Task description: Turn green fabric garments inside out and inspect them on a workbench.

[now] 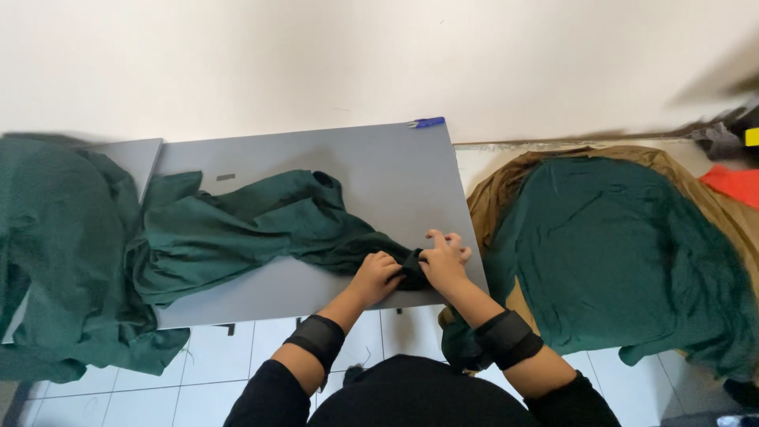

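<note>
Near the front right corner of the grey tabletop [395, 170], head view: both hands meet on one end of a dark green garment [261, 225]. Left hand [375, 277] curled shut, fingers pinching a fold of the cloth. Right hand [443, 257] just beside it, thumb and fingers closed on the same bunched end, fingertips touching the left hand's. Black wrist bands on both forearms. Garment trails from the hands leftward across the tabletop and off its left edge, crumpled. Blue pen [428, 122] at the far right corner. Heap of green fabric [55, 253] left of the tabletop, draped low. Right of the tabletop, another green pile [624, 253] lying on tan cloth [490, 190]. Orange fabric [735, 183] farther right. White floor tiles [213, 356] below.
</note>
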